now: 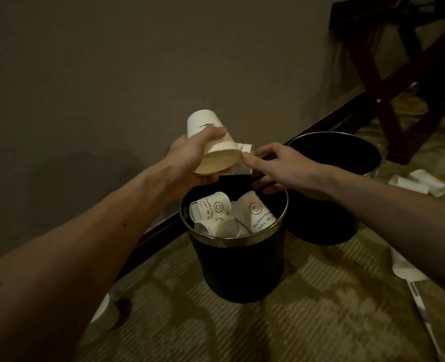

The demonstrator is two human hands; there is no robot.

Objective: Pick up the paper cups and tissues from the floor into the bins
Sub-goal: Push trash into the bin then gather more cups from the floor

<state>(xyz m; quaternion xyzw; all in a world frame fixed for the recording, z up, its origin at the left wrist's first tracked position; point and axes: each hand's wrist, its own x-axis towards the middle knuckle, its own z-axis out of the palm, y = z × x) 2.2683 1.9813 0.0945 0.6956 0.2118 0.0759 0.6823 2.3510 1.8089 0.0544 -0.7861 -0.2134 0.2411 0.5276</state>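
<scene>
Your left hand (187,158) grips two paper cups (216,155) above the near bin (232,241). Your right hand (286,168) pinches a third cup (242,164) beside them. Near bin holds several smiley cups (211,207). Far bin (320,226) just behind it: interior too dark to tell. Loose cups (420,182) lie on the carpet, right.

The patterned carpet (320,309) bears a near bin (238,270), a far bin (323,228) beside it, and scattered paper cups (425,182).
</scene>
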